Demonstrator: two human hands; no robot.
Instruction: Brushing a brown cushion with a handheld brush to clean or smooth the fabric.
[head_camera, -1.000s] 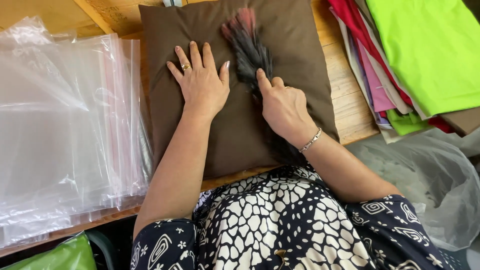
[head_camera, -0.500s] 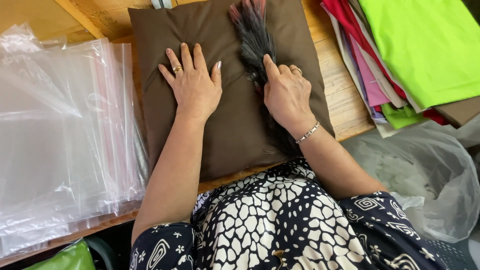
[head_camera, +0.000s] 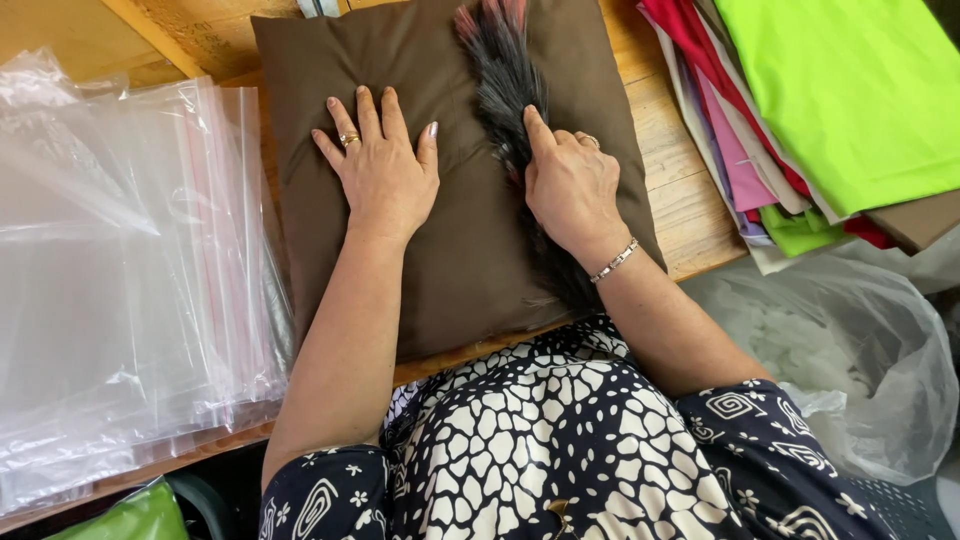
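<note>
A brown cushion (head_camera: 450, 250) lies flat on the wooden table (head_camera: 690, 205) in front of me. My left hand (head_camera: 383, 170) rests palm down on its left half, fingers spread, a ring on one finger. My right hand (head_camera: 570, 180), wearing a bracelet and a ring, presses on a strip of dark feathers (head_camera: 505, 75) with pink tips that runs down the cushion's middle. The index finger points up along the feathers. The lower part of the feather strip passes under my right hand and wrist.
A thick stack of clear plastic bags (head_camera: 130, 290) lies to the left. Folded fabrics in lime green, pink, red and brown (head_camera: 830, 110) are piled at the right. A crumpled clear plastic bag with white filling (head_camera: 850, 360) sits below the table's right edge.
My right hand has slid up along the feather strip toward the far end of the cushion. My left hand stays flat on the cushion.
</note>
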